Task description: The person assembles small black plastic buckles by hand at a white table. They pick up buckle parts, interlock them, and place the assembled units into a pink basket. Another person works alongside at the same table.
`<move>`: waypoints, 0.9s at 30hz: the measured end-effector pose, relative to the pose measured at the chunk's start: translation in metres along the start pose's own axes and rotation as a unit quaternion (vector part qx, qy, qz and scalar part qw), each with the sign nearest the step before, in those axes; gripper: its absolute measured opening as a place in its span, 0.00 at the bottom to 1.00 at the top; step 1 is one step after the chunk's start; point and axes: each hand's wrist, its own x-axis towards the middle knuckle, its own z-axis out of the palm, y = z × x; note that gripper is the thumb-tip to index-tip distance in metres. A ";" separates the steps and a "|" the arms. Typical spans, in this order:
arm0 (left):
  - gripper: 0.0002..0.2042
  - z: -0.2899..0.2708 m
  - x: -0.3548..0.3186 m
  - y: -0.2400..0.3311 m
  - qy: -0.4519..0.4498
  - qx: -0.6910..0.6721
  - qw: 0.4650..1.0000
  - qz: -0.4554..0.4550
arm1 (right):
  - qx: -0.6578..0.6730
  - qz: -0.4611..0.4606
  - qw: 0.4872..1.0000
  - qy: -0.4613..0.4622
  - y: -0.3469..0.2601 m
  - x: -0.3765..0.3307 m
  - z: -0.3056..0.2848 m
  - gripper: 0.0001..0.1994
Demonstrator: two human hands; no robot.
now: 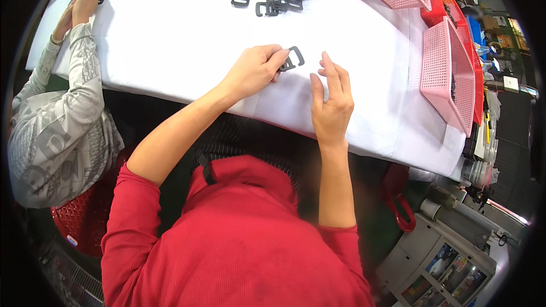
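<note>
Your left hand [257, 71] pinches a black buckle [300, 55] between thumb and fingers, over the white tabletop [193, 40]; your fingers cover part of it, so it may be more than one piece. Your right hand [334, 102] grasps nothing, its fingers loosely extended just right of the buckle. Beyond lies a pile of black buckles [277, 3]; a pink basket [435, 74] stands well to the right.

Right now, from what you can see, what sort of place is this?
Probably an assembly workshop: black buckles lie in a loose pile on a white-covered table, pink perforated baskets stand along its right side, and another person works at its left.
</note>
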 end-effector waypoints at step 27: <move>0.09 0.004 0.002 -0.014 -0.009 -0.379 0.924 -0.058 | 0.206 0.159 0.965 -0.014 -0.004 0.030 0.034 0.07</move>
